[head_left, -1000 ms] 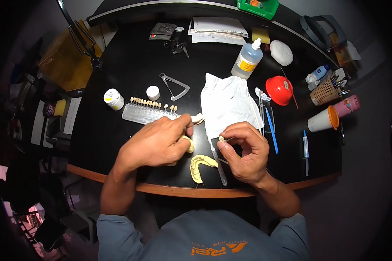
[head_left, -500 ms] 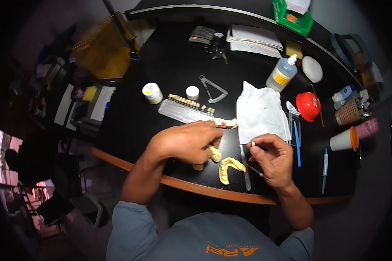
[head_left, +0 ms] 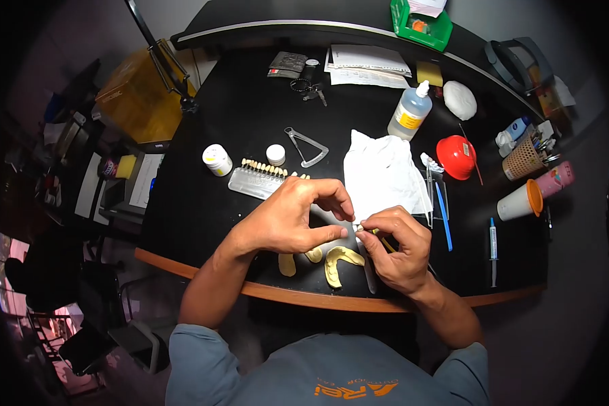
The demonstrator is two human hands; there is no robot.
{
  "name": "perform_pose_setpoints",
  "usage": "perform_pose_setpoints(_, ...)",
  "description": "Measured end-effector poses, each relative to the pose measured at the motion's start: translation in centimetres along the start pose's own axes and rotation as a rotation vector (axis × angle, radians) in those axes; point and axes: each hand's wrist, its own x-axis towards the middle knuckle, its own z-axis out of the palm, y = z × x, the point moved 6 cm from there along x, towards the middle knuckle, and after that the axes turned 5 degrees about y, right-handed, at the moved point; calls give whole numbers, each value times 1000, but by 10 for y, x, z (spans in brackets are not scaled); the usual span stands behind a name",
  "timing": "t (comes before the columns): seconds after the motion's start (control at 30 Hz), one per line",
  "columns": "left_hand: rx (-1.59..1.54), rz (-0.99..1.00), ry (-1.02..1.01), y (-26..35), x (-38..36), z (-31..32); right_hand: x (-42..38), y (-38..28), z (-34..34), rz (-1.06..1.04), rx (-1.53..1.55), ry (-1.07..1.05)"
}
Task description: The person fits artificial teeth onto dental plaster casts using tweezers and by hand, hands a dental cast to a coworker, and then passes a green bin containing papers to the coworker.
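Observation:
My right hand [head_left: 398, 250] pinches a small whitish piece [head_left: 359, 229] between thumb and fingertips. Just left of it, my left hand [head_left: 294, 216] has thumb and fingers apart, its fingertips close to the piece with nothing visible between them. Below the hands, a yellow horseshoe-shaped dental cast [head_left: 332, 266] lies near the desk's front edge. Smaller yellow cast pieces [head_left: 287, 264] sit left of it, partly under my left hand. Behind my left hand is a clear shade guide holder [head_left: 250, 183] with a row of tooth tabs, its right end hidden. A white cloth [head_left: 386, 174] lies beyond my right hand.
Two white jars [head_left: 217, 160] and a metal caliper [head_left: 307, 149] are at the back left. A liquid bottle [head_left: 410, 112], a red bowl [head_left: 456, 158], a blue tool [head_left: 444, 216], a syringe [head_left: 493, 254] and a white cup [head_left: 519, 204] stand or lie to the right.
My left hand has left the yellow cast pieces, opened and moved right, up beside my right hand. My right hand has shifted slightly left with the small piece. The camera view has shifted.

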Motion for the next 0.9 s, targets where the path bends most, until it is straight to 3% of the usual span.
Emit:
perform_pose_setpoints(0.43, -121, -51, 104, -7, 5, 17, 4, 1, -5, -68, -62, -39)
perform_pose_setpoints(0.6, -117, -137, 163, -8, 6, 9, 20, 7, -42, 8, -82, 96)
perform_pose_setpoints(0.77, -171, -110, 254, -18, 5, -5, 14, 33, -107, 204, 105, 506)
perform_pose_setpoints(0.9, -105, -92, 324, -12, 3, -27, -28, 42, -125, 406, -6, 424)
